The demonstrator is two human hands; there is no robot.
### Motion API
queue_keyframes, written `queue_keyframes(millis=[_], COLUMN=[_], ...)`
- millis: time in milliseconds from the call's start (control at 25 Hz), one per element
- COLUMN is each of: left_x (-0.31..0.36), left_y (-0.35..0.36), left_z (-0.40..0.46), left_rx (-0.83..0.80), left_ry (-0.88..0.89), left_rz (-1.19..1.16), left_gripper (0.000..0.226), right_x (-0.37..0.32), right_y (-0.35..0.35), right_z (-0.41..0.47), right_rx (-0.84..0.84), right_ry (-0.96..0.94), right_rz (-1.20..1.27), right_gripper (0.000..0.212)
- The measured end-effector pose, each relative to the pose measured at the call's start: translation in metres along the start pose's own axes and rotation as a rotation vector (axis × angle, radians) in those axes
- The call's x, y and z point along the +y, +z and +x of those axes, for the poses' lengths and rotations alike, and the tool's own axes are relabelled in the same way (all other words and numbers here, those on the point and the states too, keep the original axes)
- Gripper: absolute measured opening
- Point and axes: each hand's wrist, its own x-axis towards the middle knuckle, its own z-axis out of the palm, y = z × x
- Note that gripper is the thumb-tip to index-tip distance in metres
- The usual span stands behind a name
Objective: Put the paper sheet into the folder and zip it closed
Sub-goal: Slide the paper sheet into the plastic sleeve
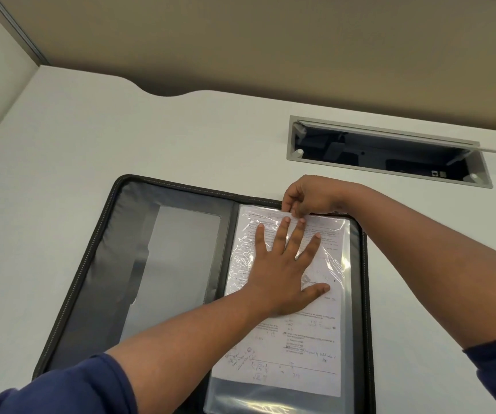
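A black zip folder [97, 264] lies open on the white desk. Its right half holds clear plastic sleeves [346, 294]. A printed paper sheet [309, 348] with handwriting lies in the top sleeve, its upper part under crinkled plastic. My left hand [285, 270] presses flat on the sheet, fingers spread and straight. At the folder's far edge my right hand [306, 195] pinches the top edge of the sleeve between its fingertips. The folder's left half shows a grey inner pocket [181, 264]. The zip runs round the rim; its slider is not visible.
An open cable hatch [387, 156] with a raised grey lid is set into the desk behind the folder on the right. A curved cut-out [163, 91] marks the desk's far edge. A beige partition stands behind, and a white wall is at the left.
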Motion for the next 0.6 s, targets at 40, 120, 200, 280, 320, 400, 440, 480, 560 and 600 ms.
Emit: queue_keyframes(millis=[40,120,200,280,320,400,440,480,560,600], left_x=[0.001,0.000,0.000,0.000,0.000,0.000,-0.001,-0.001,-0.001,0.000], left_y=[0.000,0.001,0.001,0.000,-0.001,-0.002,-0.003,-0.004,-0.006,-0.007], left_z=[0.000,0.000,0.001,0.001,0.000,0.000,0.000,0.000,0.000,0.000], left_rx=[0.003,0.005,0.003,-0.007,-0.014,-0.031,-0.044,-0.059,-0.080,-0.088], left_ry=[0.000,-0.001,-0.003,-0.006,-0.008,-0.008,-0.008,-0.007,-0.003,-0.001], left_rz=[0.001,0.002,0.002,0.005,0.002,-0.002,-0.002,-0.002,-0.001,0.002], left_gripper=[0.094,0.094,0.094,0.094,0.094,0.093,0.093,0.093,0.093,0.093], right_x=[-0.002,-0.007,-0.011,-0.013,-0.014,-0.016,-0.017,-0.017,-0.019,-0.019], right_y=[0.000,0.002,0.006,0.010,0.013,0.017,0.020,0.023,0.026,0.027], right_z=[0.000,0.000,0.000,0.000,-0.001,-0.003,-0.003,-0.005,-0.007,-0.008], right_rx=[-0.015,-0.036,-0.040,-0.047,-0.054,-0.073,-0.081,-0.081,-0.072,-0.070], right_ry=[0.000,-0.002,0.001,0.025,0.039,0.052,0.049,0.043,0.038,0.041], right_rz=[-0.027,-0.082,-0.105,-0.044,0.002,0.032,0.016,-0.004,-0.026,-0.029], right_gripper=[0.023,0.024,0.024,0.019,0.017,0.018,0.017,0.016,0.014,0.013])
